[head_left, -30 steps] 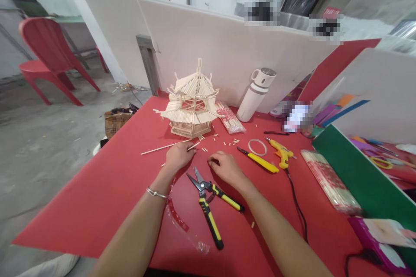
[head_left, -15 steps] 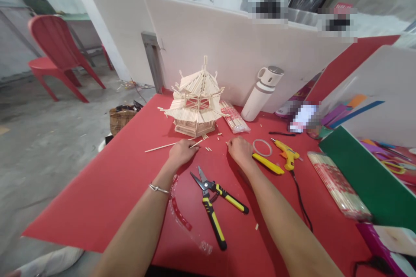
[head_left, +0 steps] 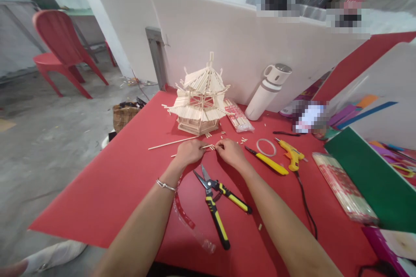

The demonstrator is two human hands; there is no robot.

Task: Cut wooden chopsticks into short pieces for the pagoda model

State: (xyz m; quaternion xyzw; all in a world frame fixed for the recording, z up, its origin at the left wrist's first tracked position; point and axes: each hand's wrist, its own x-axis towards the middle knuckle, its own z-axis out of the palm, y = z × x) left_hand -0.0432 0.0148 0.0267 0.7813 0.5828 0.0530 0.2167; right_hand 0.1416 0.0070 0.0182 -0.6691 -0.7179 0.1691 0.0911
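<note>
My left hand (head_left: 191, 152), with a bracelet on its wrist, is closed around a thin wooden stick (head_left: 207, 146) that points right. Facing it, my right hand (head_left: 230, 151) is pinched at the stick's free end; what lies between its fingertips is too small to make out. Just behind both hands stands a pagoda model (head_left: 202, 114) built of pale sticks. Short cut stick pieces (head_left: 243, 140) are scattered around my hands. A longer stick (head_left: 169, 143) lies to the left. Nearer to me, yellow-and-black shears (head_left: 214, 199) rest with their blades apart.
To the right lie a yellow utility knife (head_left: 271, 163), a clear ring (head_left: 266, 147), a yellow glue gun (head_left: 293, 156) with a cord and a stick pack (head_left: 344, 188). A white flask (head_left: 263, 97) stands behind. A plastic wrapper (head_left: 191, 225) lies near the shears.
My right hand has moved left and its fingertips now meet the stick held in my left hand. More short pieces show where the right hand was. The view has shifted slightly.
</note>
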